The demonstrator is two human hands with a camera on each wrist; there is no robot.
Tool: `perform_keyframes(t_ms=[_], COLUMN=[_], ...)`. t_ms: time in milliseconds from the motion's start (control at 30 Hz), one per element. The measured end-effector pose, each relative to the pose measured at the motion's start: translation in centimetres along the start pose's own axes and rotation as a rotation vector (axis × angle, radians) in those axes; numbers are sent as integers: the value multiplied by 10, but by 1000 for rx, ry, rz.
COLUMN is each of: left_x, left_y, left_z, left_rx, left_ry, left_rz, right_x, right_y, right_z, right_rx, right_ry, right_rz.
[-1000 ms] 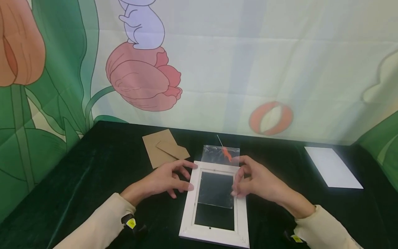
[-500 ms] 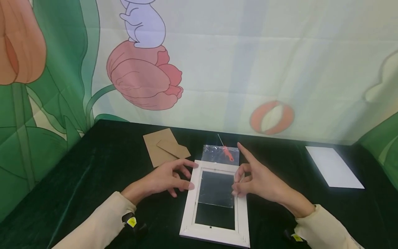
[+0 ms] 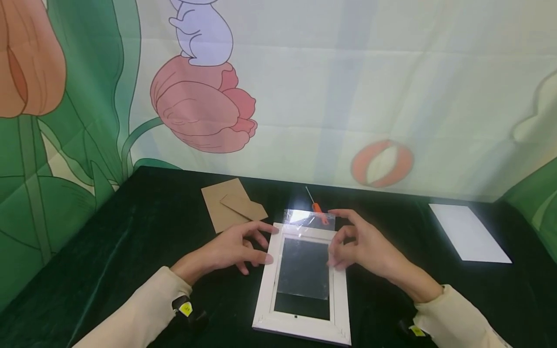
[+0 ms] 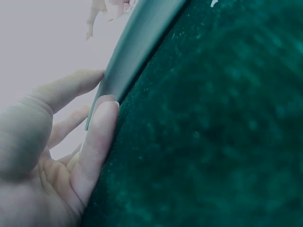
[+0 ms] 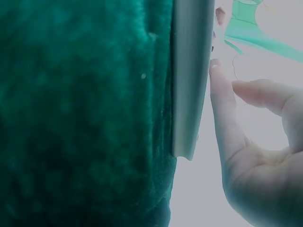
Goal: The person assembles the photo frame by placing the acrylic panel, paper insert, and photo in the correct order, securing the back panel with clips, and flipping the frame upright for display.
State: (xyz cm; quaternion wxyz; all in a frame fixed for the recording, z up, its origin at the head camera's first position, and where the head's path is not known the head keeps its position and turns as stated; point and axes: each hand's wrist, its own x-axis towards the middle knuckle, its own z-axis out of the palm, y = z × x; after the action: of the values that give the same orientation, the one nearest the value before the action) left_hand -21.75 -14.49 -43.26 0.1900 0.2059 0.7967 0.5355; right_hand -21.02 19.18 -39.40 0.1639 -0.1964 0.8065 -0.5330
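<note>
A white picture frame [image 3: 300, 329] lies on the dark green cloth, its opening showing the cloth beneath. Over its upper part is a clear plastic sheet [image 3: 303, 278] that reaches past the frame's top edge. My left hand [image 3: 230, 249] grips the frame's left side; the left wrist view shows a finger against its outer edge [image 4: 142, 45]. With curled fingers my right hand [image 3: 363, 251] holds the sheet at its right edge, above the frame's right rail. Its index finger reaches to the sheet's upper right corner. The exact fingertip contact is partly hidden.
Beyond the frame lies an orange-handled screwdriver [image 3: 317, 208], partly seen through the sheet. A brown backing board [image 3: 217, 208] with an attached stand flap rests at back left. A white rectangular sheet [image 3: 470, 234] lies to the right. A printed cloth backdrop [image 3: 296, 96] stands behind the table.
The plastic sheet has slid slightly toward me and now catches glare at its top. My right index finger lifted, then came down to the sheet's corner. The left hand stays on the frame.
</note>
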Motion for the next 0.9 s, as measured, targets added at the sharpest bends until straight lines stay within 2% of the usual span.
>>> perform_keyframes(t_ms=[167, 467, 900], left_x=[1, 1, 1], left_y=[0, 2, 2], left_z=[-1, -3, -2], left_rx=[-2, -2, -4], left_ry=[-12, -20, -11], left_rz=[-1, -9, -24], right_x=[0, -1, -2], right_y=[-1, 0, 4], right_z=[0, 2, 1], right_rx=[12, -100, -168], right_ry=[42, 85, 60], right_rz=[22, -8, -49])
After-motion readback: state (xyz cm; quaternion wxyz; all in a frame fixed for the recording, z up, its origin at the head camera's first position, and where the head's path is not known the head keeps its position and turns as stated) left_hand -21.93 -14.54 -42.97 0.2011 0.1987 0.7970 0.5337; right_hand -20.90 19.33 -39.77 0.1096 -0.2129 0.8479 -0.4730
